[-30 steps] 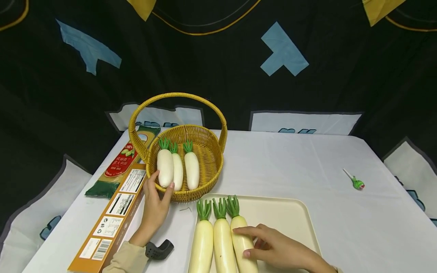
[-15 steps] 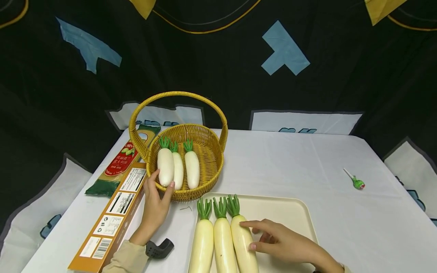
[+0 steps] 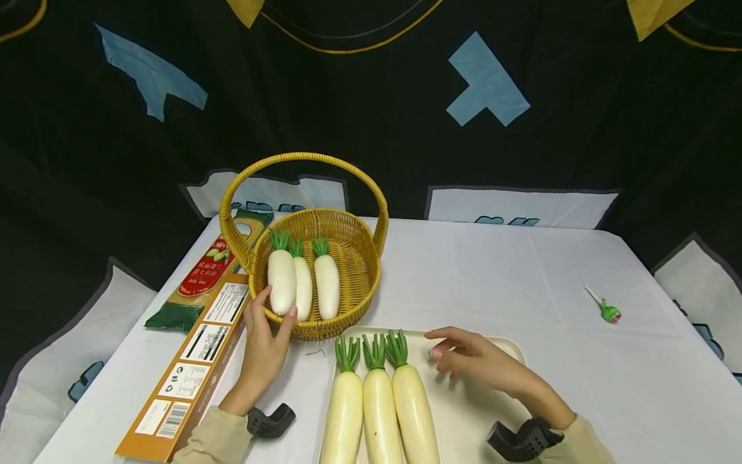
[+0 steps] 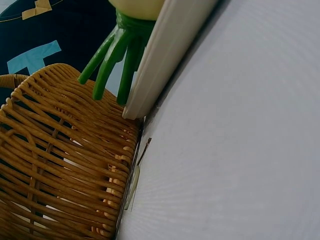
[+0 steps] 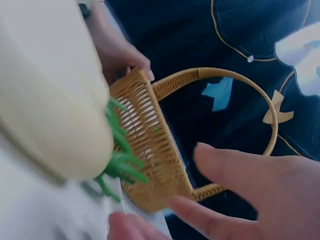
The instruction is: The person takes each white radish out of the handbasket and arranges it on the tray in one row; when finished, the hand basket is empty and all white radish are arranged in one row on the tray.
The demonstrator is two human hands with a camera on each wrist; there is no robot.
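Three white radishes (image 3: 327,287) with green tops lie in a yellow wicker basket (image 3: 362,303). The left hand (image 3: 265,351) grips the basket's near left rim, fingertips beside the leftmost white radish. Three larger pale-yellow radishes (image 3: 379,412) lie side by side on a cream tray (image 3: 464,412). Over the tray, right of these, hovers the right hand (image 3: 475,361), fingers loosely bent and holding nothing. In the left wrist view the basket's woven side (image 4: 65,150) shows but not the left hand. The right wrist view shows the right hand (image 5: 250,195) with fingers spread near the basket (image 5: 150,145).
Left of the basket lie a green and gold packet (image 3: 203,277) with a red label and a long orange-brown box (image 3: 197,361). A wrapped lollipop (image 3: 608,312) is on the white table (image 3: 498,277) at the right. A dark curtain (image 3: 348,96) hangs behind.
The right hand has come off the rightmost pale-yellow radish and moved up and to the right. The left hand stays on the basket rim; the radishes have not moved.
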